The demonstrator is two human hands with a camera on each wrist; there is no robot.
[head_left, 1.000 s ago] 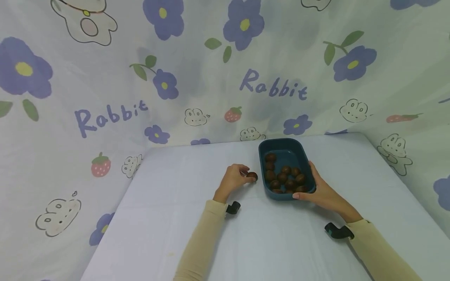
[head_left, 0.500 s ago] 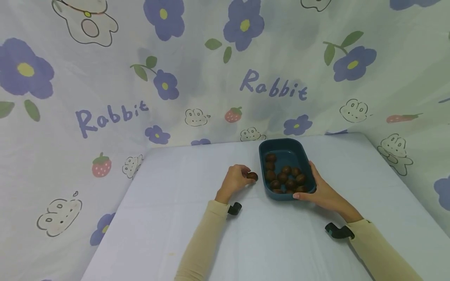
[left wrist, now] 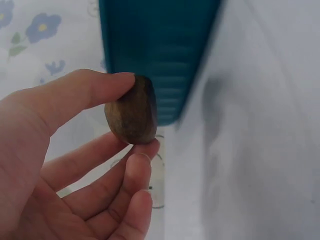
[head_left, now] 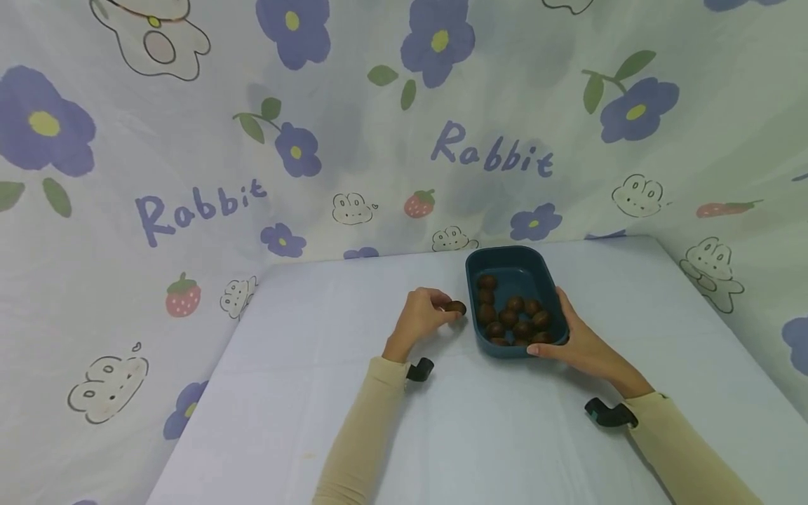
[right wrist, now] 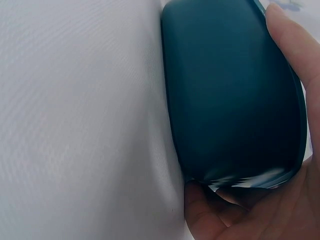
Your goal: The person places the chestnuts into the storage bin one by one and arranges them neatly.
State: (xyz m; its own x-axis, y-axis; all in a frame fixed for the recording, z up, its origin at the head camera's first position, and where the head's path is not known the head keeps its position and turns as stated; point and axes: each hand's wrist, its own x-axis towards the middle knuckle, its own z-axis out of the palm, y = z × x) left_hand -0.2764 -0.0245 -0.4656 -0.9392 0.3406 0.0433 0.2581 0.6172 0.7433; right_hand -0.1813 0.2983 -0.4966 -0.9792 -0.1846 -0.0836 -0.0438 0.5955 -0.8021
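Note:
My left hand [head_left: 421, 319] pinches a brown chestnut [left wrist: 131, 112] between thumb and fingertips. It is close beside the left wall of a dark teal plastic box [head_left: 475, 315]. In the left wrist view the chestnut overlaps the box's ribbed outer wall, and the other fingers are loosely curled below it. My right hand [head_left: 583, 344] grips the box at its near right corner. Its thumb [right wrist: 290, 37] lies along the rim, and the fingers curl around the side and lower edge. Several brown chestnuts [head_left: 508, 319] lie in the near and left parts of the box; its far right floor shows bare.
The box stands on a white cloth-covered table [head_left: 328, 393], toward the back right. Behind it rises a white curtain [head_left: 372, 140] printed with flowers and rabbits. Each wrist carries a small black camera, such as the left one [head_left: 421, 369].
My left hand has lifted the chestnut slightly and moved it a little nearer the box's left wall. My right hand and the box keep their places.

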